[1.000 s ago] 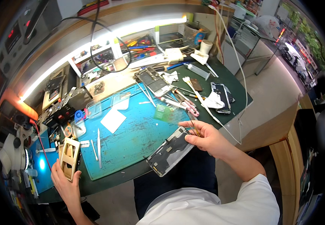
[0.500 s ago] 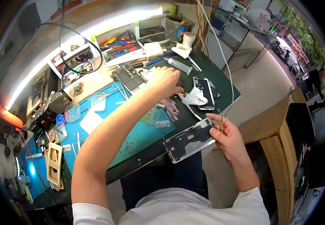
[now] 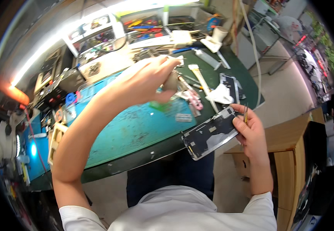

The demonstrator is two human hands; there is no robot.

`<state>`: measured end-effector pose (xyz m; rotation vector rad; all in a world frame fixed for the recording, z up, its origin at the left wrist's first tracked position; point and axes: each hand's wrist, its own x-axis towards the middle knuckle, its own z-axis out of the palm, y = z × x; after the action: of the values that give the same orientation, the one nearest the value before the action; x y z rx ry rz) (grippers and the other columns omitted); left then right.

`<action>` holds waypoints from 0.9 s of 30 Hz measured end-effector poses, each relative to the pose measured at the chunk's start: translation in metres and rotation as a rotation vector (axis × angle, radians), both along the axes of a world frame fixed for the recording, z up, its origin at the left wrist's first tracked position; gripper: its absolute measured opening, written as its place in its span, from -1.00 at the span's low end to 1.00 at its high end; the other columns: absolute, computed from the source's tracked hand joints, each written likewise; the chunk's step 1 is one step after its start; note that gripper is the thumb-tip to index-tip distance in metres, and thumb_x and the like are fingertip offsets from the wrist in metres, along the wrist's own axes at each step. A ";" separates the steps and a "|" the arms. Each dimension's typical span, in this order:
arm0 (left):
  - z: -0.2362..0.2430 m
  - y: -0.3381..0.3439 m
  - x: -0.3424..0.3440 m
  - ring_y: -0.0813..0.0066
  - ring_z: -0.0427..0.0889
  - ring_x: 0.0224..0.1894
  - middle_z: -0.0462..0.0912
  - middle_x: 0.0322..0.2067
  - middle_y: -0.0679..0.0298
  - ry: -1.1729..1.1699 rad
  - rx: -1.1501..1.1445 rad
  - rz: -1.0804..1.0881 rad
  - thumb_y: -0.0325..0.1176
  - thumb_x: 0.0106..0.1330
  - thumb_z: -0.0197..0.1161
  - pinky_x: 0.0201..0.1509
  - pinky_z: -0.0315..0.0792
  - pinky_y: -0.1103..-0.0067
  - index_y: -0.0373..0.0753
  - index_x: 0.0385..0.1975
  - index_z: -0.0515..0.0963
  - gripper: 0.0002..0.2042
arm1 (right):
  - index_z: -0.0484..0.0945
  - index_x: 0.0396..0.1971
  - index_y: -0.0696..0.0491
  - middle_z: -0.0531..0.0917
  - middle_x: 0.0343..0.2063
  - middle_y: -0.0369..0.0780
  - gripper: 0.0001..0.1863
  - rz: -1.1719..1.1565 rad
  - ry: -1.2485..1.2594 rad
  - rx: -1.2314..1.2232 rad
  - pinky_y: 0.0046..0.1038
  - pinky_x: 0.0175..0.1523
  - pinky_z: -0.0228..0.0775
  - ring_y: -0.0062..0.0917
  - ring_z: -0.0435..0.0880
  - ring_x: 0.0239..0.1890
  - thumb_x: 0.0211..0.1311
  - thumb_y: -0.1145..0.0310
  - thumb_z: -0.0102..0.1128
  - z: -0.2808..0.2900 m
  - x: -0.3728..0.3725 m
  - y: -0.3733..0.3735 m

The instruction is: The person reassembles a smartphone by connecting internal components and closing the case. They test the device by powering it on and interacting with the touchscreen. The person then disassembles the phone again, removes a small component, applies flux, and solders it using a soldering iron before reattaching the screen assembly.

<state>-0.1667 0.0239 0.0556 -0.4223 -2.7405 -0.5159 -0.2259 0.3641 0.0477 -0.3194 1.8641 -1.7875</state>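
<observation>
My right hand [image 3: 249, 133] grips a phone screen [image 3: 199, 140] by its right end, its dark back facing up, over the table's front edge. A pair of tweezers [image 3: 246, 114] sticks up from the same hand. My left hand [image 3: 151, 79] is raised over the far part of the blue work mat [image 3: 136, 131]. Motion blurs it; its thumb and fingers look apart, with something greyish between them that I cannot make out. Beside it lie a pink tool [image 3: 194, 101] and a long white-handled brush [image 3: 203, 82]. A razor blade [image 3: 183, 117] rests on the mat.
Another phone part [image 3: 232, 85] lies on the right with a crumpled white tissue [image 3: 220, 94] against it. A large syringe [image 3: 207, 58] is farther back, near a tool rack [image 3: 143, 32]. A wooden cabinet [image 3: 286, 140] stands to my right; a white cable [image 3: 256, 57] hangs beyond the table.
My left hand has drawn back from the opened phone at the rear and hovers over the mat. My right hand still holds the screen and tweezers. The whole view has shifted.
</observation>
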 end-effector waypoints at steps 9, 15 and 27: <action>-0.020 -0.026 0.203 0.02 0.56 0.24 0.56 0.21 0.06 -0.265 0.086 0.201 -0.51 0.01 0.52 0.32 0.49 0.29 -0.26 0.35 0.41 -0.23 | 0.63 0.21 0.13 0.60 -0.40 -0.47 -0.62 0.561 0.147 0.136 -0.70 -0.41 0.13 -0.88 0.39 -0.46 0.46 0.36 0.26 -0.006 0.013 -0.162; -0.034 -0.013 0.225 0.02 0.60 0.19 0.59 0.18 0.07 -0.117 0.163 0.291 -0.49 0.06 0.54 0.29 0.50 0.26 -0.28 0.24 0.51 -0.35 | 0.66 0.13 0.20 0.75 -0.25 -0.29 -0.65 0.541 0.580 0.284 -0.62 -0.12 0.51 -0.75 0.64 -0.27 0.43 0.39 0.32 -0.037 0.019 -0.193; -0.072 0.032 0.254 0.10 0.62 0.14 0.62 0.10 0.12 0.033 -0.111 0.452 0.17 0.34 0.30 0.19 0.53 0.26 -0.29 0.09 0.67 -0.39 | 0.68 -0.15 0.18 0.72 -0.30 -0.07 -0.80 0.291 1.041 0.169 -0.30 -0.17 0.59 -0.22 0.75 -0.31 0.28 0.42 0.33 -0.064 0.047 -0.205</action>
<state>0.0877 0.0560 -0.0159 0.1647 -2.7163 -0.2359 -0.1788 0.1593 -0.0162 -1.5926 2.4022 -1.3143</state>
